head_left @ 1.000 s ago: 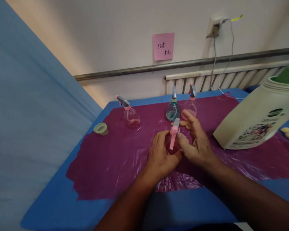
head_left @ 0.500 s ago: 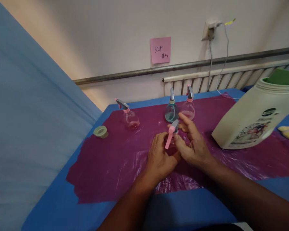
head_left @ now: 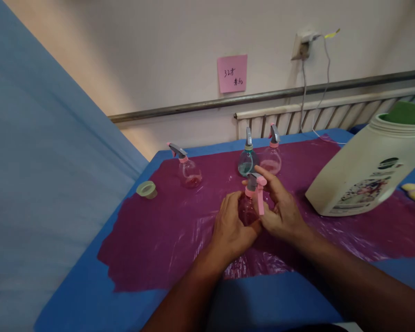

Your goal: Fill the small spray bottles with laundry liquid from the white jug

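A small clear spray bottle point(head_left: 246, 211) with a pink collar, grey spray head and pink trigger point(head_left: 260, 199) stands in front of me. My left hand point(head_left: 232, 230) is wrapped around the bottle's round body from the left. At the upper right, my right hand point(head_left: 280, 210) holds around the spray head; its thumb is partly behind the trigger and its index finger reaches past the far side. Just behind stand a teal spray bottle point(head_left: 245, 167) and a clear spray bottle point(head_left: 273, 166) with pinkish liquid. Another clear spray bottle point(head_left: 191, 177), with red liquid, sits farther left.
A large cream jug point(head_left: 352, 184) with a green piece point(head_left: 407, 113) in its mouth leans at the right. A small pale green cup point(head_left: 147, 189) lies at the left. Purple plastic sheeting point(head_left: 159, 249) covers the blue table point(head_left: 193, 304). A blue curtain point(head_left: 48, 161) hangs at the left.
The spray head has turned on the bottle: its trigger pointed down to the left and is now on the right, by my right thumb. My left hand has kept its place around the body.
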A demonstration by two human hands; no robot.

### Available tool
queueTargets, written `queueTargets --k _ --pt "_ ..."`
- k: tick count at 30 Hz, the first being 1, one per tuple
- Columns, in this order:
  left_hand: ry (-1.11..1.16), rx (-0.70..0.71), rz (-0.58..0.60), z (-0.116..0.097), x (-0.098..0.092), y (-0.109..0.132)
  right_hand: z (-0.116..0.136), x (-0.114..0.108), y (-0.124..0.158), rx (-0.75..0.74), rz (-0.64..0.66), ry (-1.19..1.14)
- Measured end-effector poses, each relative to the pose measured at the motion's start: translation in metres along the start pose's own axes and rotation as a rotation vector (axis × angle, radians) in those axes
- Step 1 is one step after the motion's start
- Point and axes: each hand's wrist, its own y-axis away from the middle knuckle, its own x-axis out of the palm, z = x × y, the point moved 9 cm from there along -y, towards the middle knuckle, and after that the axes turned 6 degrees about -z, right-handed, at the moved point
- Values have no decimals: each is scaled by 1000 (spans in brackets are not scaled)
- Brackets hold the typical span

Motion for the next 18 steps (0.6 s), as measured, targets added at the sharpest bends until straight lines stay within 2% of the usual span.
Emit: queueTargets --k 2,6,12,14,16,18 --pt "-5 -5 1 0 0 0 0 -1 0 -11 -5 -4" --pt "-18 2 9 0 1 1 16 -16 -3 -108 -131 -12" --pt "-30 19 58 3 7 7 86 -59 -7 -264 -435 -31" --pt "-49 -1 76 6 9 8 109 -69 -4 -241 -532 59" --pt "-70 -5 90 8 13 9 125 -69 -3 -178 -525 147" --pt "-83 16 86 9 16 8 136 -62 -4 -192 -479 167"
